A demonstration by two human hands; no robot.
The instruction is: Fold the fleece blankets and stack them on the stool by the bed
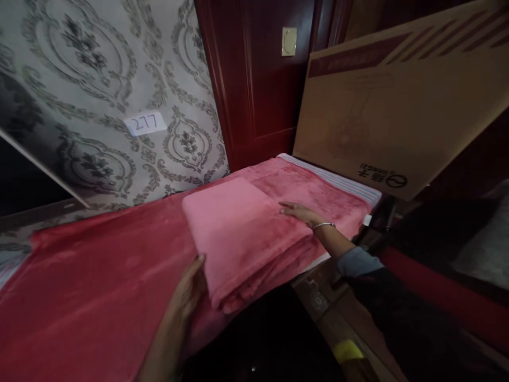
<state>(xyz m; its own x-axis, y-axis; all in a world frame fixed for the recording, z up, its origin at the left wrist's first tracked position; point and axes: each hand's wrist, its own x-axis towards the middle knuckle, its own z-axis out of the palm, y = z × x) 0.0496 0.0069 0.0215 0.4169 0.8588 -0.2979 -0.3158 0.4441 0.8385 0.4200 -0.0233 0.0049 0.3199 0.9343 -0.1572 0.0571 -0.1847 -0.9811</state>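
A pink plush blanket (238, 228), folded into a thick rectangular stack, lies on a larger red-pink plush cover (107, 265). My left hand (191, 286) is at the near left edge of the stack, its fingertips against the side; part of the palm is in shadow. On the right, my right hand (300, 213) rests with fingers stretched out on the stack's right edge, a silver bangle at the wrist. Loose folded layers show along the stack's near side.
A striped sheet edge (338, 183) shows at the cover's far right. Behind stand a patterned wall with a paper (146, 123) marked 277, a dark red door panel (266, 79) and a large cardboard box (397, 101). Something yellow (347, 350) is low on the floor.
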